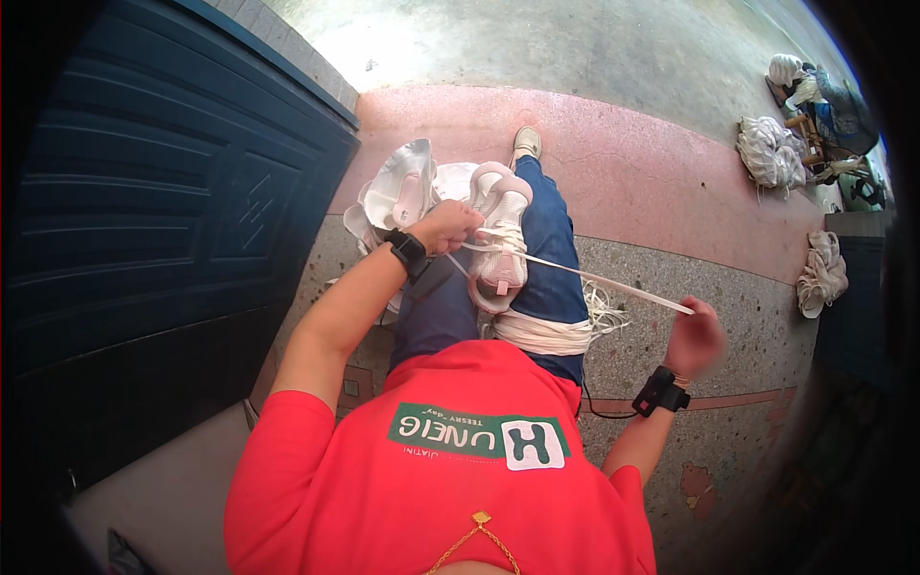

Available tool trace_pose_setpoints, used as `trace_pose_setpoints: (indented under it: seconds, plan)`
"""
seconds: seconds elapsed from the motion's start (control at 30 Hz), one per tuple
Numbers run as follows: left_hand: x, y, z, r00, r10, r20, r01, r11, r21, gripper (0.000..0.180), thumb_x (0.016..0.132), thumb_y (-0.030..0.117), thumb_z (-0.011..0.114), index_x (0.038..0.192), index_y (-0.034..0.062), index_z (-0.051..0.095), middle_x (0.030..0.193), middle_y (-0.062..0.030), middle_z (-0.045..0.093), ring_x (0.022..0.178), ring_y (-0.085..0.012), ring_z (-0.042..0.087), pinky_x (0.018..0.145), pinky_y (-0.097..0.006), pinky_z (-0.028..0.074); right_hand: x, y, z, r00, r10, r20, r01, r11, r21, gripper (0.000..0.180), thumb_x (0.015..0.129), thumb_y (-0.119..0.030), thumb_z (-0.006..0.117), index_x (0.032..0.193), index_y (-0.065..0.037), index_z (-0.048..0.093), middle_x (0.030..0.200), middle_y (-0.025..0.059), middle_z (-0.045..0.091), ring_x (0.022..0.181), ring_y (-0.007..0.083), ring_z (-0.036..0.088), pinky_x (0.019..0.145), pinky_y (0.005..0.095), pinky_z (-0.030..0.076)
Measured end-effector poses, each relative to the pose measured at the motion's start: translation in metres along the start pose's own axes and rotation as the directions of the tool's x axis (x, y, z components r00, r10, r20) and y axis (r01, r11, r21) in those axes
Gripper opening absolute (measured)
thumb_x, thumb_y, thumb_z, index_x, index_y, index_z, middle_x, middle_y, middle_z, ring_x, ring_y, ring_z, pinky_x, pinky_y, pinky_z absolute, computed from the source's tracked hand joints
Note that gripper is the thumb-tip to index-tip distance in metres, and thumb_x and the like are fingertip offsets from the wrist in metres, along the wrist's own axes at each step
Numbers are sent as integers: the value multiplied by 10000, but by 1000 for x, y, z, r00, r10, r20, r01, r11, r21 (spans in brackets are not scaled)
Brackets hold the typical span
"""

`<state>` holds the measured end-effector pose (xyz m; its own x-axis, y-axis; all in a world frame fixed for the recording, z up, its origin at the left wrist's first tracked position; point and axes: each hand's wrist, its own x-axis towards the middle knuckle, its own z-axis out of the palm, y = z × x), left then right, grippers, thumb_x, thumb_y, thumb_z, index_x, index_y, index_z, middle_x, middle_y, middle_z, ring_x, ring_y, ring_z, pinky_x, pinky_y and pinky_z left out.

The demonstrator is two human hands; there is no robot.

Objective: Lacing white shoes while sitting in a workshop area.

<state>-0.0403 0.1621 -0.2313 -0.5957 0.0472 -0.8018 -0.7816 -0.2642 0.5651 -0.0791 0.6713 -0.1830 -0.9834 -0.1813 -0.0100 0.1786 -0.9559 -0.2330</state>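
A white and pale pink sneaker [499, 251] rests on my lap, its toe toward me. Beside its tongue my left hand [450, 226] is closed, pinching a white shoelace at the eyelets. The shoelace [613, 284] runs taut from the shoe across my right thigh. Out to the right, my right hand [697, 337] grips its far end, the fingers partly blurred. Part of a second sneaker [487, 176] shows just behind the first. A bundle of white laces [544, 333] is wrapped round my right thigh, with loose ends [602, 311] hanging off the side.
White bags or wrappings [401, 182] with a pinkish shoe part inside stand left of my knees. A dark blue panelled door [172, 182] is at the left. White bundles [770, 153] lie at the far right by a wooden stool [805, 139], another bundle [821, 274] nearer.
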Motion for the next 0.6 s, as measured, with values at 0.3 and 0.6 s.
trace_pose_setpoints:
  seconds: [0.3,0.6]
  plan:
    - [-41,21,-57,992,65,-108,-75,994,-85,106,966,158,643,972,61,599,767,-13,583,569,-102,528,429,-238,382,14,-55,-40,972,-112,-208,121,992,33,186,871,-24,546,739,-89,432,777,53,461,743,206,446,729,384,395]
    - [-142,56,-210,785,403,-471,-585,734,-346,224,1043,289,606,1180,111,610,601,72,332,477,-47,322,450,-235,271,26,6,-28,874,24,-485,-399,606,-689,90,926,-141,679,970,-88,622,710,-22,447,596,76,387,532,254,342]
